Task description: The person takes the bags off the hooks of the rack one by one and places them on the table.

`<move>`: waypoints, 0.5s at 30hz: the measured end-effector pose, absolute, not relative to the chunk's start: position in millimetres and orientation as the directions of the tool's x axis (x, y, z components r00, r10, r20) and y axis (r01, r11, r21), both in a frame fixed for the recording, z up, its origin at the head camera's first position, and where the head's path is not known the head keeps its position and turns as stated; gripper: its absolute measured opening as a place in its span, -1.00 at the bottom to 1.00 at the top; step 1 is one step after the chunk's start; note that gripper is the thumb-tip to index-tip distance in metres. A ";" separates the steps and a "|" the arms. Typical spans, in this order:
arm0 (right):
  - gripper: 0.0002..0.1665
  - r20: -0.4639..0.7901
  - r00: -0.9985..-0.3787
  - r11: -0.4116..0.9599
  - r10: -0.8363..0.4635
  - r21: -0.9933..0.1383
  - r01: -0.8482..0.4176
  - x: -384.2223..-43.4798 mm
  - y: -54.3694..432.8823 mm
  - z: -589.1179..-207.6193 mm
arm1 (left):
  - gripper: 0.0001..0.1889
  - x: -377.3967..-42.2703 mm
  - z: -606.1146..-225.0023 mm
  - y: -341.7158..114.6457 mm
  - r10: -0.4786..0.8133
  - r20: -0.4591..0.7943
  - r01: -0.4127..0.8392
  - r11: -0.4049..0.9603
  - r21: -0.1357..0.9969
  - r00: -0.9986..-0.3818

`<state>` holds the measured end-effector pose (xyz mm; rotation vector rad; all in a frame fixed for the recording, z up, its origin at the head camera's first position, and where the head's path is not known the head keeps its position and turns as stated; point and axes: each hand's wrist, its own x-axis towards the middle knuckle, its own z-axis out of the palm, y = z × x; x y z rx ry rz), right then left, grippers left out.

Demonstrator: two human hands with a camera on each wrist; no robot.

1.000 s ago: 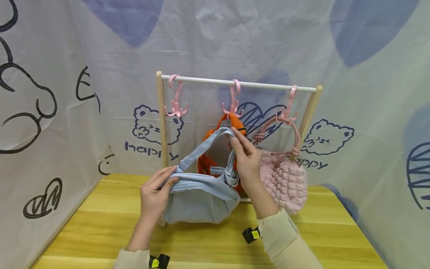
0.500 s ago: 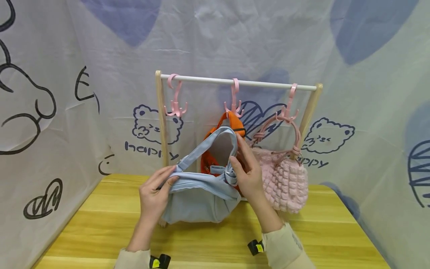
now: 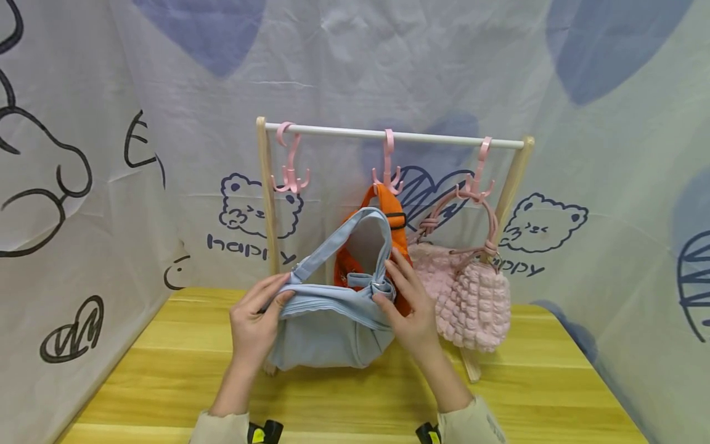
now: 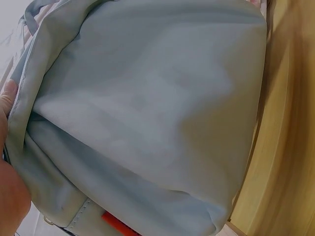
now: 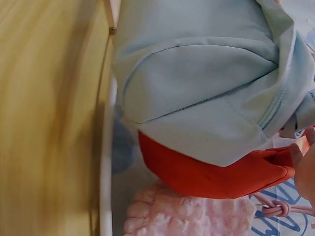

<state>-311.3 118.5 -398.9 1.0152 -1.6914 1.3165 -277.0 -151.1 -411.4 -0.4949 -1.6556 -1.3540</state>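
A light blue shoulder bag (image 3: 333, 336) is held up in front of the rack, its strap (image 3: 368, 213) arching above the zipped top. My left hand (image 3: 256, 320) pinches the bag's upper left corner, thumb in front. At the other end, my right hand (image 3: 413, 308) has its thumb by the knotted strap base (image 3: 383, 288) and its fingers curled behind it. Directly behind, an orange bag (image 3: 400, 237) hangs from the middle pink hook (image 3: 387, 176), partly covered. In the right wrist view, the orange bag (image 5: 211, 177) shows below the blue bag (image 5: 202, 88).
A pink puffy handbag (image 3: 471, 302) hangs from the right pink hook (image 3: 476, 179). The left pink hook (image 3: 291, 176) carries no bag. All hooks sit on the rack's white bar (image 3: 344, 131), between wooden posts, on a wooden table (image 3: 543, 370). Printed cloth (image 3: 355, 61) surrounds the table.
My right hand has slid down the strap from its top to the knotted base at the bag's right end. My left hand and the blue bag have stayed nearly still.
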 end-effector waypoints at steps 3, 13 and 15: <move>-0.33 0.922 -0.354 0.162 -0.157 -0.330 -0.930 -311.0 118.0 -405.2 | -0.65 -276.5 -411.4 -150.5 -0.238 0.834 0.772 0.318 0.551 -0.497; -0.44 0.936 -0.304 0.105 -0.178 -0.289 -0.952 -309.6 113.4 -419.0 | -0.63 -278.2 -412.1 -152.4 -0.243 0.837 0.774 0.320 0.546 -0.490; -0.46 0.936 -0.299 0.104 -0.184 -0.284 -0.953 -310.0 112.3 -421.3 | -0.63 -279.1 -412.9 -153.1 -0.245 0.834 0.769 0.324 0.551 -0.494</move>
